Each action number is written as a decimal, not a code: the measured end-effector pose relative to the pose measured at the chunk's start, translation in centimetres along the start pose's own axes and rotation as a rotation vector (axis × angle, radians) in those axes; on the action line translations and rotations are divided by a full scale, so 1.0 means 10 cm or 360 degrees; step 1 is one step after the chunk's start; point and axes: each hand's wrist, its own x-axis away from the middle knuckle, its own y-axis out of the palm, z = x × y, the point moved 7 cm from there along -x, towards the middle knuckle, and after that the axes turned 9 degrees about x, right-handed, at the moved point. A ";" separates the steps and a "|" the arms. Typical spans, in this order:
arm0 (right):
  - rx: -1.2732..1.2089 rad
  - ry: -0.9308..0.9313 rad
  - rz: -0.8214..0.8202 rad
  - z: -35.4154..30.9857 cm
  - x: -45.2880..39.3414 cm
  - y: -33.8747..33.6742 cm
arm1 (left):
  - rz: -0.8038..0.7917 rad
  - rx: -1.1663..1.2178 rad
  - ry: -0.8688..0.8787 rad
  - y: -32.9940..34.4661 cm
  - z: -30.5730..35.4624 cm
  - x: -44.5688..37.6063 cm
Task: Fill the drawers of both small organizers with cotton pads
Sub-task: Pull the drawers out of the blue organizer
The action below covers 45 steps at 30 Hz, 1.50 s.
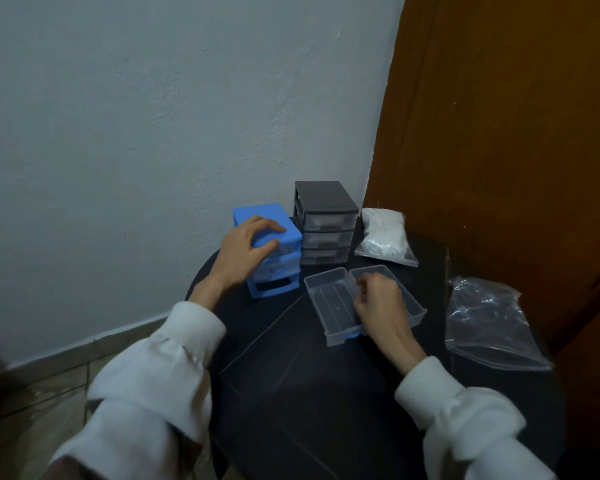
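In a white-walled corner, a round black table (291, 393) bears organizers.

what you can't really make out here

the right hand (381, 306) sits over the two clear drawers (333, 299), covering where they meet and part of both, and its curled fingertips are hidden so no telling if it's pinching anything; the left hand (246, 251) blocks the left side of the blue organizer (274, 251); whatever's in the dark organizer (326, 226) behind the drawers is just a pale blur; both sleeves (146, 393) run off the bottom edge
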 end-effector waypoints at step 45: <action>-0.0629 0.0066 -0.0041 -0.85 -0.28 0.29 | -0.0019 0.0057 -0.0056 0.02 0.02 0.03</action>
